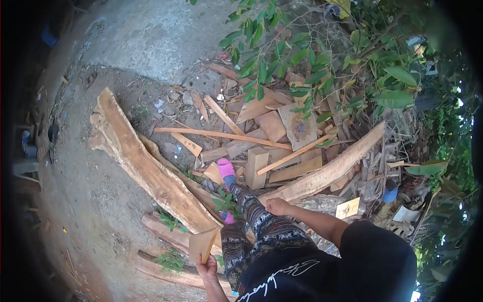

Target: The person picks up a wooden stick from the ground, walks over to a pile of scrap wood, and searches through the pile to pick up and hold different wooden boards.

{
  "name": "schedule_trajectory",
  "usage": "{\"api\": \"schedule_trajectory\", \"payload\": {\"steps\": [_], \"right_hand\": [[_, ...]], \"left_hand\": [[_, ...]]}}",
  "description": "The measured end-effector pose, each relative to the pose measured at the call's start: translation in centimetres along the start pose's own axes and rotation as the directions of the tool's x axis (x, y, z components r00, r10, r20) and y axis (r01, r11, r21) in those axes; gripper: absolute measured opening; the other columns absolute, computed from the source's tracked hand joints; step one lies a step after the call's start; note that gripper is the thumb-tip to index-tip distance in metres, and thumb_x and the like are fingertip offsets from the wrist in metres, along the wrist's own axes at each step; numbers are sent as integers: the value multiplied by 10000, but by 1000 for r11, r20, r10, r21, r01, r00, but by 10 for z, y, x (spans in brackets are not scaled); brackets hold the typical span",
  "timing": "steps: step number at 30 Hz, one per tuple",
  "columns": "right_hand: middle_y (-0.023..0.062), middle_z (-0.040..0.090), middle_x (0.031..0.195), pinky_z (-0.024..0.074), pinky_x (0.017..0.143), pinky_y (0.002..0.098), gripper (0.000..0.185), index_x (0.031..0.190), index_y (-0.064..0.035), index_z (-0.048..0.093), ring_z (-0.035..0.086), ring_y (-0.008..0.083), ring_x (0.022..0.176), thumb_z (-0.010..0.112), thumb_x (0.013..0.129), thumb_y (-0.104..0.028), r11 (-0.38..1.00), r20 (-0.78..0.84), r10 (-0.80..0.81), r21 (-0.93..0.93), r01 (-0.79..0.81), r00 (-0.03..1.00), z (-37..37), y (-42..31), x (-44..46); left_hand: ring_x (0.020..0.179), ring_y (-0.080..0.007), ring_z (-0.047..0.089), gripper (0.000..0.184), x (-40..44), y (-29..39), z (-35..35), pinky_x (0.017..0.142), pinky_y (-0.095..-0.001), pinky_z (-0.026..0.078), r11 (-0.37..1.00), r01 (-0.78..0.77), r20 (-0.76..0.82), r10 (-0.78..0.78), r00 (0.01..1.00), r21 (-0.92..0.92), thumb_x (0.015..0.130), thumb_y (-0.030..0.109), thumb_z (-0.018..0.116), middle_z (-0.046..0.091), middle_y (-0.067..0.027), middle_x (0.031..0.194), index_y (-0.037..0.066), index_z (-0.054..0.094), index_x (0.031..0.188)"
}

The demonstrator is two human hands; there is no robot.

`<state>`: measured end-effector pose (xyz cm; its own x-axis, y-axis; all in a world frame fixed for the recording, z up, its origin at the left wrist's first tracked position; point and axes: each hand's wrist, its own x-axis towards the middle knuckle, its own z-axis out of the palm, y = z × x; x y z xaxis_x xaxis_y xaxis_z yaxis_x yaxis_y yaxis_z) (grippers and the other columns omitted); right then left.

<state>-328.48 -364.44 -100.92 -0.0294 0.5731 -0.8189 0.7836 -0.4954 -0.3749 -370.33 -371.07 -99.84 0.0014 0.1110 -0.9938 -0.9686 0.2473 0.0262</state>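
My left hand grips the lower edge of a short, pale wood offcut. The offcut overlaps the near end of a long, rough-edged wood slab; whether they touch is unclear. My right hand is closed in a fist beside my patterned trouser leg. Its fingers are curled under, so anything inside them is hidden. Close behind that fist lies the end of a long, curved plank, slanting up to the right.
Scrap boards, including a squarish board and a thin strip, are piled ahead of my pink shoes. Leafy branches overhang the pile. More slabs lie at lower left. Concrete stretches beyond.
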Motion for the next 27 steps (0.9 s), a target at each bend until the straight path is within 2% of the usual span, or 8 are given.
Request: {"api": "schedule_trajectory", "payload": {"steps": [5, 11, 16, 18, 20, 22, 24, 27], "right_hand": [[166, 647, 841, 474, 718, 406, 223, 824, -44, 634, 623, 327, 807, 627, 783, -263, 961, -140, 41, 278, -1, 989, -5, 23, 57], [117, 635, 742, 503, 567, 332, 131, 833, -41, 621, 631, 193, 607, 615, 791, -165, 963, 36, 72, 259, -79, 997, -14, 28, 141], [94, 607, 686, 487, 493, 308, 105, 844, -34, 609, 592, 140, 523, 606, 811, -134, 962, 37, 44, 268, -52, 998, -7, 15, 215], [91, 605, 683, 488, 493, 310, 111, 857, -33, 606, 591, 144, 523, 603, 817, -136, 962, 48, 50, 268, -61, 998, -3, 6, 249], [86, 616, 710, 490, 491, 311, 127, 882, -30, 600, 596, 152, 527, 599, 820, -141, 955, 74, 123, 261, -138, 990, 6, -1, 284], [90, 630, 741, 496, 500, 320, 147, 881, -27, 599, 600, 172, 525, 591, 829, -165, 982, 46, 52, 177, -59, 998, 15, -9, 323], [159, 647, 868, 478, 746, 389, 167, 853, -50, 616, 625, 294, 845, 622, 774, -197, 977, 75, 134, 160, -144, 988, 28, -22, 363], [169, 642, 893, 467, 800, 397, 197, 882, -35, 614, 613, 315, 900, 623, 773, -199, 992, 73, 111, 54, -115, 991, 52, -36, 429]], "left_hand": [[809, -213, 640, 195, 22, -14, 98, 708, -328, 544, 992, 20, -2, -20, 1000, 122, 899, 177, 518, 655, -101, 911, 15, 582, 987], [931, -219, 626, 260, 26, -37, 199, 743, -323, 544, 972, -103, 130, 76, 989, 213, 902, 173, 520, 632, -110, 1043, 16, 541, 1109], [1011, -247, 589, 364, 42, -43, 198, 787, -355, 523, 946, -115, 149, 72, 986, 304, 887, 171, 543, 575, -109, 1152, 38, 476, 1218], [1055, -248, 549, 393, 41, -52, 207, 861, -378, 476, 735, -354, 162, 322, 933, 578, 875, 175, 567, 549, -106, 1172, 37, 467, 1229], [1082, -235, 514, 435, 50, -55, 194, 918, -386, 423, 688, -386, 145, 383, 912, 615, 866, 179, 591, 524, -105, 1186, 31, 441, 1246], [1077, -225, 505, 459, 61, -56, 183, 936, -377, 402, 673, -369, 96, 407, 908, 641, 859, 188, 610, 526, -106, 1170, 31, 427, 1250], [1063, -224, 507, 457, 68, -56, 181, 927, -372, 404, 692, -360, 68, 411, 909, 626, 863, 191, 607, 527, -106, 1159, 32, 421, 1249], [1033, -217, 510, 428, 76, -45, 167, 909, -362, 405, 706, -328, 3, 419, 908, 627, 867, 184, 598, 533, -104, 1130, 34, 432, 1232]]}}
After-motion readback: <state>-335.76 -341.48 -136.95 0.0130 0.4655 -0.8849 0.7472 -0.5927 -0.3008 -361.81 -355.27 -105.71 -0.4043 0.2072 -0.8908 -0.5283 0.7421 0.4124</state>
